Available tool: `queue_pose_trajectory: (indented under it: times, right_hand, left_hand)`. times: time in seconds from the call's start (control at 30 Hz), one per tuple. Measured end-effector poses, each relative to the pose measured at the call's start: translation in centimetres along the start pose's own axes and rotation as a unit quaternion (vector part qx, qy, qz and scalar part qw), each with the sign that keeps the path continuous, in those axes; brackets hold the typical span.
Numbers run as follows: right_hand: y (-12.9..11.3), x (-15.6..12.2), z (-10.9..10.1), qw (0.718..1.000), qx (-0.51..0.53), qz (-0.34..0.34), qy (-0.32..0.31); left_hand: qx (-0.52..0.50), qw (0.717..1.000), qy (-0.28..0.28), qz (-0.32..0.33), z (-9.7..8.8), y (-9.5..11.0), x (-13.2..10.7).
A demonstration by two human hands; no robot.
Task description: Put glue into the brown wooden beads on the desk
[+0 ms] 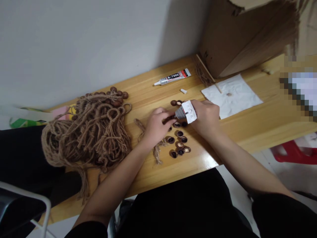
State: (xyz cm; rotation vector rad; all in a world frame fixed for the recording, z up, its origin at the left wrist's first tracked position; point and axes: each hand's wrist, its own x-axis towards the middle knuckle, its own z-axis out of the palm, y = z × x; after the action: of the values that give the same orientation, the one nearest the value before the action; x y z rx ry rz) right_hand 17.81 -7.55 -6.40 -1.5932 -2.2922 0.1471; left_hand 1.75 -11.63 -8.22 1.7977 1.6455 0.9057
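My right hand grips a glue tube, its nozzle end tilted down to the left toward my other fingertips. Between the thumb and fingers of my left hand is a small dark brown piece, mostly covered, which looks like a nut shell half. Several open nut shells lie on the wood just below both hands, hollow sides up, a few with a pale inside. Under my left wrist a short knotted piece of jute cord shows in part.
A large heap of knotted jute cords with brown nuts lies at left. Behind my hands are a second glue tube marked B-7000 and a white cap. White tissue, a thin stick and a cardboard box are at right.
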Motion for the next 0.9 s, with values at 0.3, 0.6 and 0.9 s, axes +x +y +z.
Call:
queue_pose_trajectory:
  times: [0.3,0.6,0.9]
  right_hand:
    - [-0.17,0.16,-0.19,1.000,-0.012,0.007,-0.010]
    - [-0.20,0.14,-0.03,1.000,-0.016,0.007,-0.014]
    - [-0.14,0.08,-0.12,1.000,-0.007,0.008,-0.026]
  left_hand:
    - [0.009,1.000,-0.007,-0.010,-0.04,0.10,0.04]
    - [0.003,1.000,-0.009,-0.018,-0.13,0.26,0.11]
    - [0.003,1.000,-0.008,-0.016,-0.13,0.24,0.08]
